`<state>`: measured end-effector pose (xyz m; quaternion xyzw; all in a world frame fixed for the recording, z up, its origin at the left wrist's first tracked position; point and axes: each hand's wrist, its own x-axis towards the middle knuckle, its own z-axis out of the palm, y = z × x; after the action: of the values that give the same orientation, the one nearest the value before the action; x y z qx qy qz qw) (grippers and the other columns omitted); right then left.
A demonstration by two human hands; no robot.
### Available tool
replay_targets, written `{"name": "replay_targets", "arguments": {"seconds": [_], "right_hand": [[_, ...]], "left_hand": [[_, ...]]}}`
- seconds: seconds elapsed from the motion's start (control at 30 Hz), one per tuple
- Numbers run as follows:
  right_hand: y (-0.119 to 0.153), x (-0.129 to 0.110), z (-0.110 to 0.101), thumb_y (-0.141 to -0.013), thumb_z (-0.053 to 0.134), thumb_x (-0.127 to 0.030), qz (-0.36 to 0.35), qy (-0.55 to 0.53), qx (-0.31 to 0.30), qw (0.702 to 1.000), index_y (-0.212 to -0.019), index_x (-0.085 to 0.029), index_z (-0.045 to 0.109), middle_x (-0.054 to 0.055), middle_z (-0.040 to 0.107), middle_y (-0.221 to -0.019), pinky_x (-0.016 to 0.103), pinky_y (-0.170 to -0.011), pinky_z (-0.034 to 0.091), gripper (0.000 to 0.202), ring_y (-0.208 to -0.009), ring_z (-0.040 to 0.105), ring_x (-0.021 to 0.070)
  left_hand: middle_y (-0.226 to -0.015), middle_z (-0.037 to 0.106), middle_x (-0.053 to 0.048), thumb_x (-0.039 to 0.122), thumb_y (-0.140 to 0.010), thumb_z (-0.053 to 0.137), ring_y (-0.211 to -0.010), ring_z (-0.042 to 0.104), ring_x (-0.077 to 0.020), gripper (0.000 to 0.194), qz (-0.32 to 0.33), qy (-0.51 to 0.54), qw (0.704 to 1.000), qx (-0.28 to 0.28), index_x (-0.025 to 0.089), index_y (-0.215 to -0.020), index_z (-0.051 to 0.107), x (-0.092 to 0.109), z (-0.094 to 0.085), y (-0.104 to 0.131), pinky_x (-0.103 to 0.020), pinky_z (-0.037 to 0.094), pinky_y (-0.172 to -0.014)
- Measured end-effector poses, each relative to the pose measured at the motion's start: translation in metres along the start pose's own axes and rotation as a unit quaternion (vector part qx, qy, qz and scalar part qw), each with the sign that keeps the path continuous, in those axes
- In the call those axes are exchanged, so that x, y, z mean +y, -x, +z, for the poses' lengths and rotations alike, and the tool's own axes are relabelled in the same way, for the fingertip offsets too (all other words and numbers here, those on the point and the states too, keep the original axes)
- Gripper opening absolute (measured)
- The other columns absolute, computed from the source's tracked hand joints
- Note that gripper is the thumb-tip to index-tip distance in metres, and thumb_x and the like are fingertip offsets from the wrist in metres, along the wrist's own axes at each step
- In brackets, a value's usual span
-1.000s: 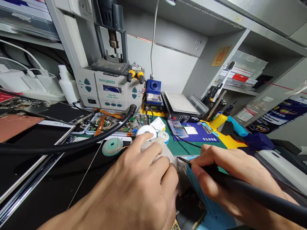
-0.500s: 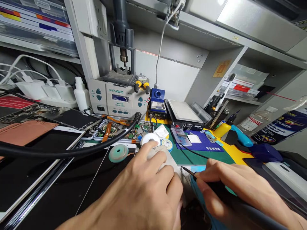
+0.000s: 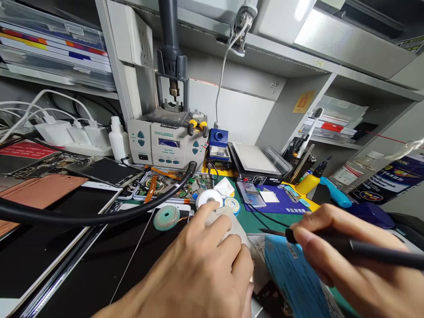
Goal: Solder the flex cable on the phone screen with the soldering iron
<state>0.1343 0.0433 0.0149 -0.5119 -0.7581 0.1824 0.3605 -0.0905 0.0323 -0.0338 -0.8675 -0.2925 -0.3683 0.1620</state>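
My left hand (image 3: 202, 260) is curled over a flat grey metal plate (image 3: 237, 227), its fingers gripping the edge. What lies under the palm is hidden. My right hand (image 3: 361, 282) pinches a soldering iron (image 3: 357, 247) by its black handle. The iron's thin pointed tip faces left, above the blue printed sheet (image 3: 294, 274) and apart from the plate. A white spool (image 3: 209, 200) sits just beyond my left index finger. Beside it are a small round tin (image 3: 232, 204) with a blue label and a translucent green reel (image 3: 166, 217).
A hot-air station (image 3: 168, 143) stands at the back, its thick black hose (image 3: 132, 217) crossing the left side. Circuit boards (image 3: 195, 184) lie before it. A flat heating plate (image 3: 253, 159) is behind right, near a yellow bottle (image 3: 308, 182). Phone screens (image 3: 49, 251) cover the left.
My right hand has drawn the soldering iron to the right, away from the plate's edge, and turned its handle more level. The blue sheet shows more. My left hand stays on the plate.
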Motion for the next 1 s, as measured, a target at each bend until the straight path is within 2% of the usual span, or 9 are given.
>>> {"name": "replay_targets", "arguments": {"seconds": [0.07, 0.13, 0.2, 0.27, 0.37, 0.63, 0.83, 1.0], "right_hand": [[-0.008, 0.003, 0.000, -0.085, 0.067, -0.045, 0.142, -0.134, -0.009, 0.981, -0.065, -0.025, 0.056, -0.007, 0.048, -0.042, 0.020, -0.030, 0.033, 0.030, -0.030, 0.042, 0.0095], [-0.018, 0.008, 0.000, -0.081, 0.071, -0.044, 0.250, -0.272, -0.029, 0.929, -0.062, -0.023, 0.053, -0.009, 0.046, -0.041, 0.015, -0.025, 0.029, 0.034, -0.025, 0.037, 0.0063], [-0.025, 0.014, 0.000, -0.080, 0.070, -0.041, 0.312, -0.361, -0.045, 0.878, -0.058, -0.022, 0.052, -0.010, 0.044, -0.039, 0.013, -0.021, 0.027, 0.034, -0.022, 0.033, 0.0048], [-0.030, 0.020, 0.000, -0.081, 0.067, -0.038, 0.342, -0.392, -0.057, 0.852, -0.052, -0.020, 0.050, -0.009, 0.043, -0.035, 0.012, -0.021, 0.027, 0.037, -0.021, 0.033, 0.0039], [-0.033, 0.023, 0.000, -0.082, 0.062, -0.035, 0.360, -0.403, -0.078, 0.838, -0.046, -0.020, 0.049, -0.007, 0.040, -0.030, 0.010, -0.021, 0.027, 0.042, -0.018, 0.032, 0.0031], [-0.033, 0.026, -0.002, -0.084, 0.060, -0.035, 0.385, -0.425, -0.099, 0.813, -0.046, -0.019, 0.050, -0.006, 0.042, -0.031, 0.010, -0.019, 0.028, 0.042, -0.017, 0.033, 0.0032], [-0.032, 0.028, -0.002, -0.080, 0.073, -0.032, 0.329, -0.452, -0.104, 0.823, -0.067, -0.020, 0.057, -0.009, 0.053, -0.048, 0.011, -0.023, 0.036, 0.024, -0.024, 0.039, 0.0028], [-0.030, 0.028, -0.005, -0.082, 0.078, -0.037, 0.284, -0.447, -0.121, 0.840, -0.068, -0.019, 0.055, -0.007, 0.058, -0.051, 0.011, -0.025, 0.037, 0.032, -0.026, 0.045, 0.0041]], "left_hand": [[-0.069, 0.063, -0.003, 0.025, -0.086, 0.059, -0.072, 0.059, -0.0201, 0.017, -0.017, -0.002, 1.000, -0.014, 0.017, -0.071, 0.063, 0.002, -0.004, -0.002, -0.052, 0.051, -0.093], [-0.073, 0.066, -0.003, 0.024, -0.087, 0.059, -0.077, 0.062, -0.0209, 0.017, -0.033, -0.011, 0.999, -0.038, 0.017, -0.072, 0.064, 0.005, -0.007, -0.002, -0.050, 0.050, -0.095], [-0.076, 0.068, -0.004, 0.023, -0.087, 0.058, -0.080, 0.063, -0.0214, 0.016, -0.039, -0.013, 0.998, -0.048, 0.017, -0.074, 0.065, 0.006, -0.008, -0.001, -0.050, 0.049, -0.099], [-0.077, 0.069, -0.003, 0.022, -0.088, 0.057, -0.081, 0.064, -0.0212, 0.016, -0.039, -0.012, 0.998, -0.041, 0.017, -0.075, 0.066, 0.007, -0.006, 0.001, -0.049, 0.049, -0.101], [-0.077, 0.070, -0.002, 0.022, -0.088, 0.056, -0.082, 0.065, -0.0207, 0.015, -0.048, -0.010, 0.998, -0.032, 0.018, -0.078, 0.067, 0.006, -0.003, 0.003, -0.048, 0.047, -0.104], [-0.073, 0.067, -0.001, 0.019, -0.087, 0.055, -0.078, 0.065, -0.0201, 0.016, -0.054, -0.005, 0.998, -0.009, 0.019, -0.076, 0.066, 0.006, -0.001, 0.005, -0.048, 0.048, -0.102], [-0.075, 0.069, -0.001, 0.021, -0.089, 0.056, -0.080, 0.065, -0.0202, 0.016, -0.059, 0.007, 0.998, 0.003, 0.018, -0.077, 0.067, 0.003, 0.004, 0.005, -0.048, 0.047, -0.103], [-0.078, 0.072, 0.000, 0.018, -0.088, 0.058, -0.083, 0.066, -0.0202, 0.014, -0.067, 0.015, 0.997, 0.020, 0.018, -0.079, 0.068, 0.003, 0.002, 0.005, -0.045, 0.043, -0.107]]}}
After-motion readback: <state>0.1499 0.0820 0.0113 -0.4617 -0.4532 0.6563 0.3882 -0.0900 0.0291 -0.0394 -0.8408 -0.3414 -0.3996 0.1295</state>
